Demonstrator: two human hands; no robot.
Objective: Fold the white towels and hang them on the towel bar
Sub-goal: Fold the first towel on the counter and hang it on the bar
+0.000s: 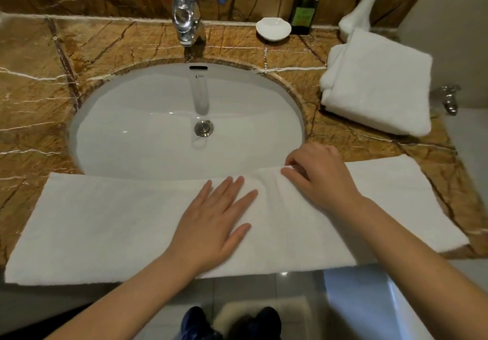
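A long white towel (105, 223) lies spread flat along the front edge of the brown marble counter, folded into a wide strip and overlapping the near rim of the sink. My left hand (211, 223) presses flat on its middle with straight fingers. Just to the right, my right hand (319, 178) pinches the towel's far edge between thumb and fingers, raising small wrinkles there. A second white towel (377, 86), folded into a thick pile, sits at the counter's back right. No towel bar is in view.
The white oval sink (158, 128) with a chrome tap (186, 17) fills the counter's middle. A white soap dish (273, 29) and a dark green bottle (303, 9) stand at the back. A chrome fitting (450, 99) juts from the right wall. My shoes stand on a floor mat (290, 310).
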